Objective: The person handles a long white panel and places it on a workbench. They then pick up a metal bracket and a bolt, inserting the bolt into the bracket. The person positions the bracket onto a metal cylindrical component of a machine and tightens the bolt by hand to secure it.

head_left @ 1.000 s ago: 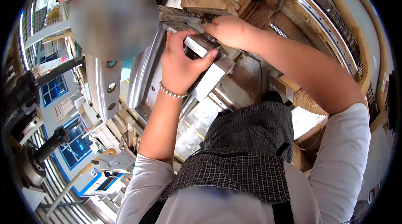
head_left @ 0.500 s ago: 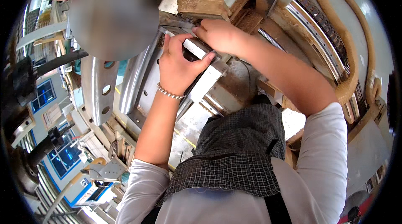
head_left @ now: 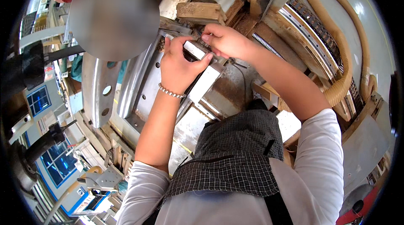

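My left hand [head_left: 177,67], a bead bracelet at its wrist, spans a small block with a white face [head_left: 195,50], thumb on its near right corner and fingers over its far left one. Beyond the block, my right hand [head_left: 227,42] bends its fingers into a pinch at the dark top edge; what lies between the fingertips is too small to make out. A longer white-faced bar [head_left: 205,84] sits just below the block, beside my left thumb. To the left runs a grey metal plate with holes [head_left: 148,86].
A shiny metal cylinder [head_left: 134,84] and a drilled metal beam [head_left: 101,94] stand left. A wooden block [head_left: 200,11] lies beyond my hands. Right are a threaded rod [head_left: 268,45], a rail [head_left: 311,42] and ribbed tan hoses [head_left: 343,90]. A blurred disc [head_left: 113,17] covers the upper left.
My right hand has shifted slightly right, and its fingers, earlier lying over the block's far side, are now more curled together. My left hand keeps its hold on the block.
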